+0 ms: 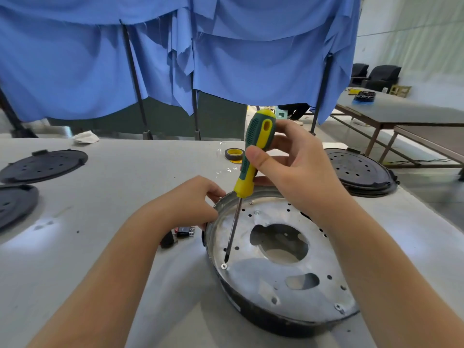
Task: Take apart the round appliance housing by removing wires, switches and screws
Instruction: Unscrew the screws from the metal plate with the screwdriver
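The round appliance housing lies on the table in front of me, a shallow metal pan with a black outer wall, a big centre opening and several small holes. My right hand grips a green and yellow screwdriver. Its shaft slants down to a cross-head screw at the pan's near left edge, with the tip just above the screw. My left hand holds the pan's left rim, fingers curled over the edge. Another screw sits near the pan's front right.
Black perforated round covers lie at the left, lower left and right. A roll of tape and clear film sit behind the housing. A small black and red part lies by my left wrist. Blue cloth hangs behind.
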`<action>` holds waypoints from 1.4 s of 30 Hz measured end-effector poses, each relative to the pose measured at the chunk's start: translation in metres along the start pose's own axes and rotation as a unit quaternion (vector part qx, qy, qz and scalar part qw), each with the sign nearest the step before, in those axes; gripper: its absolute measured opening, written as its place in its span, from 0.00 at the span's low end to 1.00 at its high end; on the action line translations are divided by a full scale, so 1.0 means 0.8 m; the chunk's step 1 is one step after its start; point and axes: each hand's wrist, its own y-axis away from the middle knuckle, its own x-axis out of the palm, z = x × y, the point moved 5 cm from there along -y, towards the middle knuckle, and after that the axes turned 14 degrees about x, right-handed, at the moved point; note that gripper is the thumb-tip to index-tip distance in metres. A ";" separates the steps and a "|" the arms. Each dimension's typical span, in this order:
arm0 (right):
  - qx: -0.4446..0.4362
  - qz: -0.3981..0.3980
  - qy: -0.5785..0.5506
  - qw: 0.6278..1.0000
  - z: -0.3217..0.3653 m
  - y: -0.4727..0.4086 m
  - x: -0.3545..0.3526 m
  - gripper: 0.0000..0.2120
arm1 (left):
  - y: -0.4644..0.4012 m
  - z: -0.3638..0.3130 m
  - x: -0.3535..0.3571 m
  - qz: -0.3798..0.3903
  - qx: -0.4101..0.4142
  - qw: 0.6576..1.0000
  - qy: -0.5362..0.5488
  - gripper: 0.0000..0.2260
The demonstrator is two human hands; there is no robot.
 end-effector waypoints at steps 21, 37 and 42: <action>-0.066 -0.001 0.055 0.996 0.012 0.015 0.022 0.21 | 0.011 -0.021 -0.004 -0.011 0.025 0.998 -0.054 0.12; -0.099 -0.020 0.021 0.995 0.003 0.015 0.024 0.17 | 0.085 -0.036 0.032 -0.218 0.155 0.933 0.241 0.15; -0.115 -0.014 0.012 0.993 0.004 0.016 0.025 0.16 | 0.094 -0.041 0.041 -0.201 0.189 0.936 0.220 0.10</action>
